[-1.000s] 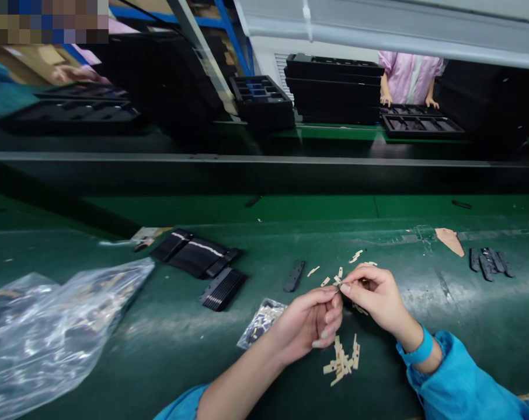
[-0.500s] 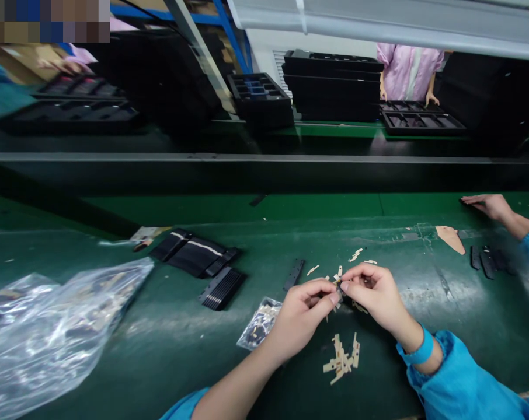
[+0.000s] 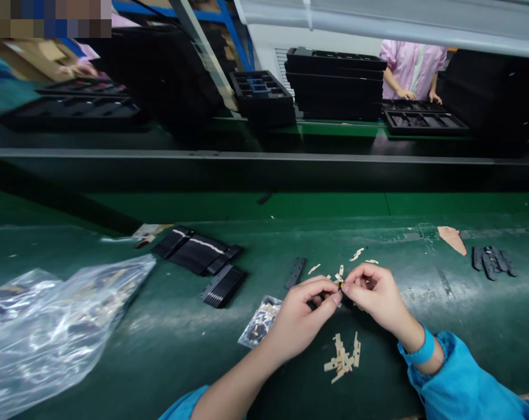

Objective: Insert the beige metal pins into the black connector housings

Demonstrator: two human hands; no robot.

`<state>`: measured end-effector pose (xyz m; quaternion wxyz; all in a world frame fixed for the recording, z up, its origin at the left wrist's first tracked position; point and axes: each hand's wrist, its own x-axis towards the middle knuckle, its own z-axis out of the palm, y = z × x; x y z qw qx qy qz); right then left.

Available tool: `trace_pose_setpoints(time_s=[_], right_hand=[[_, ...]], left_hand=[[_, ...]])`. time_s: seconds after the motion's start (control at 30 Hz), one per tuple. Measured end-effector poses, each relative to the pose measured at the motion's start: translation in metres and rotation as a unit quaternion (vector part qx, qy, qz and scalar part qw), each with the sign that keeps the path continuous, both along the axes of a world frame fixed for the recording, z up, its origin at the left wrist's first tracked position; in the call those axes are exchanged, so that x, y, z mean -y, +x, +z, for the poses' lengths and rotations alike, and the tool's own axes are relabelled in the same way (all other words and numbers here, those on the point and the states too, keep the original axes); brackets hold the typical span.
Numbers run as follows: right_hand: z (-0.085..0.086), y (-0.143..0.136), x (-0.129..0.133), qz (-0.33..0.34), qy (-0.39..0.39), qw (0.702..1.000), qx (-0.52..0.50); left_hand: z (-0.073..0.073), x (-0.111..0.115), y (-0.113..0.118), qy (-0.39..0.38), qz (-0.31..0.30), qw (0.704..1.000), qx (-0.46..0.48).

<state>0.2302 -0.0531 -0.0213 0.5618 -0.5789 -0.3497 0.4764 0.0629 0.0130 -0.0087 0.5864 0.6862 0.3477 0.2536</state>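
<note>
My left hand point(image 3: 310, 312) and my right hand point(image 3: 373, 294) meet at the fingertips over the green bench. Both are closed in a pinch on a small dark part with a yellow spot point(image 3: 342, 284), mostly covered by the fingers. Thin cream-coloured strips point(image 3: 343, 359) lie in a loose pile just below the hands, and a few more strips point(image 3: 357, 254) are scattered beyond them. To the left of my left hand rests a small clear bag of tiny parts point(image 3: 262, 321). A flat black plastic piece point(image 3: 296, 272) lies behind that hand.
Stacked black strips point(image 3: 198, 251) and a ribbed black block point(image 3: 224, 286) lie left of centre. A large clear plastic bag point(image 3: 67, 332) covers the left. Black parts point(image 3: 493, 262) sit at right near a tan scrap point(image 3: 452, 240). Across the bench, a person in pink point(image 3: 416, 70) handles black trays point(image 3: 424, 121).
A co-worker's hand at the right has left the view, and the black parts there show fully. My hands stay pinched together in nearly the same place. The view has shifted slightly.
</note>
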Motion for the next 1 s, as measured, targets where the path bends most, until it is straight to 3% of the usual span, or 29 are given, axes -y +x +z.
trace_pose_setpoints(time_s=[0.2,0.43,0.63,1.0], right_hand=[[0.000,0.001,0.000,0.003,-0.009,1.000,-0.022],[0.000,0.000,0.000,-0.013,-0.022,0.999,-0.045],[0.006,-0.007,0.000,0.012,-0.046,0.990,-0.136],[0.005,-0.009,0.001,0.030,-0.083,0.972,-0.216]], left_hand=[[0.000,-0.001,0.000,-0.013,-0.003,1.000,0.004],[-0.001,-0.006,0.003,-0.118,0.014,0.993,0.020],[0.001,-0.009,0.004,-0.191,0.017,0.980,0.043],[-0.009,-0.001,0.008,-0.235,0.009,0.970,0.056]])
